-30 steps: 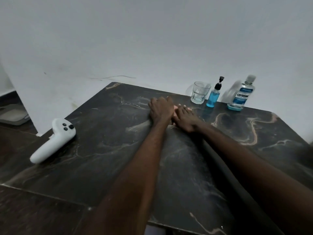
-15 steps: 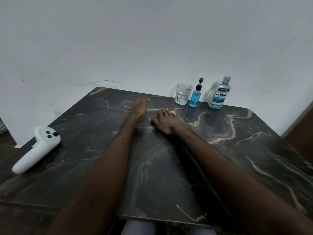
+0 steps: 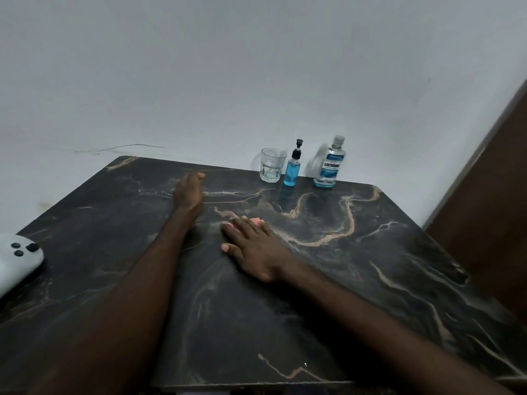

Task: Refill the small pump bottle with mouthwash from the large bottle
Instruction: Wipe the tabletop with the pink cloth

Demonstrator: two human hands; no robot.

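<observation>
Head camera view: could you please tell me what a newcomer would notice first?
Two bare forearms stretch across the dark marble table, the left hand and right hand empty. At the far edge stand a glass, the small pump bottle and the large bottle, untouched.

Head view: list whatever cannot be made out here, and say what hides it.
- White controller: cut off by the left edge of the head view; only its buttoned end shows.
- Left hand: fingertips curl away; what they touch is hidden.
- Pink object: mostly covered by the right hand; its identity is unclear.
- Listerine bottle: small print on the label is too tiny to read.
- Pump bottle: nozzle direction is too small to tell.
</observation>
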